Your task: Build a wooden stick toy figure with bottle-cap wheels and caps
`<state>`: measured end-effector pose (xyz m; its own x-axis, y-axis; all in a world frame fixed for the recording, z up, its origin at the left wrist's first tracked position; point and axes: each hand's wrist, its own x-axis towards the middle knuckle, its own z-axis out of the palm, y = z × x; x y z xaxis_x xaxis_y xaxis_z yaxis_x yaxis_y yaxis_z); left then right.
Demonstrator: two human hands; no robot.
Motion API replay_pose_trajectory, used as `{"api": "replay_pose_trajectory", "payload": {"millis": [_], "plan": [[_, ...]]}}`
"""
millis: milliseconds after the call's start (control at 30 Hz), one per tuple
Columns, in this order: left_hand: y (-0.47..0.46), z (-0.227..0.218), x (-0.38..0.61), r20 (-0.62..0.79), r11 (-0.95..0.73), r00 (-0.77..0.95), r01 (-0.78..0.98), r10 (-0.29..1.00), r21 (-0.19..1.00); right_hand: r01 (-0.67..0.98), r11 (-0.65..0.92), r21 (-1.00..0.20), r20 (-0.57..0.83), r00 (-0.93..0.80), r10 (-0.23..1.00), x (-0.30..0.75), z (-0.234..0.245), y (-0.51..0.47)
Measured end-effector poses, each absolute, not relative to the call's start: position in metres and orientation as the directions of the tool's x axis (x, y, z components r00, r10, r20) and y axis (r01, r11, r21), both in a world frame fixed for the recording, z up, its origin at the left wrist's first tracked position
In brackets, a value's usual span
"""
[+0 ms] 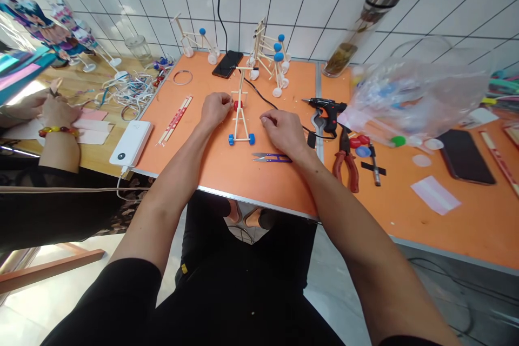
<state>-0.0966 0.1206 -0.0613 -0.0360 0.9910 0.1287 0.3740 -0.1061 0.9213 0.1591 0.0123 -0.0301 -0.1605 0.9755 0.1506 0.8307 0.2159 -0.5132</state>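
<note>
A small tricycle-like model (241, 114) of thin wooden sticks stands between my hands, with two blue wheels at its near end and a red piece in its middle. My left hand (216, 110) is closed, thumb and fingertips together at the model's left side by the red piece. To the right, my right hand (286, 130) rests on the orange table with its fingers curled in, apart from the model; nothing shows in it. Just below that hand lie thread snips (272, 158) with purple handles, partly hidden by the wrist.
Similar stick models (203, 43) stand by the tiled wall, near a phone (227, 64). At right lie a glue gun (330, 111), pliers (344, 165) and a plastic bag (421, 94). A power bank (132, 143) is at left, beside a co-worker's hands (59, 111).
</note>
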Motion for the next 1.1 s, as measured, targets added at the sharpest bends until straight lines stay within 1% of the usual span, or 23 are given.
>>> {"api": "replay_pose_trajectory", "payload": {"millis": [100, 200, 367, 533, 700, 800, 967, 1100], "plan": [[0.118, -0.060, -0.094, 0.197, -0.158, -0.016, 0.538, 0.980, 0.828, 0.795, 0.265, -0.546, 0.174, -0.201, 0.964, 0.149, -0.030, 0.008], [0.116, -0.058, -0.090, 0.210, -0.165, -0.007, 0.595, 0.978, 0.787, 0.778, 0.287, -0.559, 0.168, -0.233, 0.958, 0.142, -0.034, 0.006], [0.113, -0.054, -0.087, 0.187, -0.130, -0.009, 0.688, 0.982, 0.714, 0.790, 0.287, -0.542, 0.197, -0.213, 0.957, 0.143, -0.046, 0.011], [0.113, -0.055, -0.083, 0.187, -0.095, -0.056, 0.699, 0.981, 0.709, 0.776, 0.302, -0.554, 0.252, -0.189, 0.949, 0.150, -0.054, 0.017], [0.113, -0.058, -0.082, 0.200, -0.076, -0.096, 0.704, 0.975, 0.706, 0.766, 0.298, -0.570, 0.349, -0.103, 0.932, 0.155, -0.057, 0.019], [0.113, -0.059, -0.082, 0.206, -0.075, -0.106, 0.697, 0.973, 0.713, 0.779, 0.285, -0.559, 0.359, -0.082, 0.930, 0.158, -0.060, 0.021], [0.112, -0.059, -0.080, 0.198, -0.086, -0.088, 0.683, 0.976, 0.725, 0.793, 0.263, -0.549, 0.353, -0.065, 0.933, 0.163, -0.064, 0.028], [0.114, -0.059, -0.085, 0.164, -0.100, -0.023, 0.704, 0.986, 0.703, 0.783, 0.272, -0.559, 0.408, -0.026, 0.913, 0.174, -0.065, 0.036]]}}
